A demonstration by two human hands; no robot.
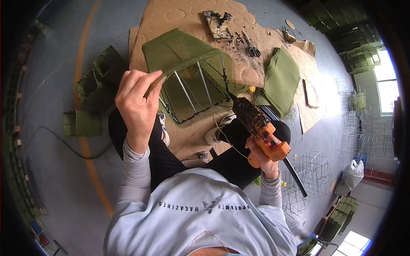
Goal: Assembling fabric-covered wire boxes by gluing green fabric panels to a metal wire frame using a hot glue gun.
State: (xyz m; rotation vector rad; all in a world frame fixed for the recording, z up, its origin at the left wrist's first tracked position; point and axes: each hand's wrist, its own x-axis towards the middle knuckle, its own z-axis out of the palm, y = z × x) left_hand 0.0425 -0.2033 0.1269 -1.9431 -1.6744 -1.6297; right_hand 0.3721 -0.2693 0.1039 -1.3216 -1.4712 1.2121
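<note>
My left hand (137, 99) grips the near left edge of a wire-frame box wrapped in green mesh fabric (188, 74), tilted up over my lap. My right hand (261, 154) holds an orange glue gun (258, 126) crusted with black residue. Its nozzle touches the right inner edge of the box, where the green fabric meets a white wire. Several white wires of the frame show through the open side. My legs in dark trousers and white shoes lie under the box.
Cardboard sheets (171, 19) cover the floor ahead, with scissors (252, 45), a blackened board (218, 24) and folded green fabric (281, 79). Finished green boxes (98, 81) sit at left. Bare wire frames (314, 168) stand at right. A dark cable (64, 143) crosses the floor.
</note>
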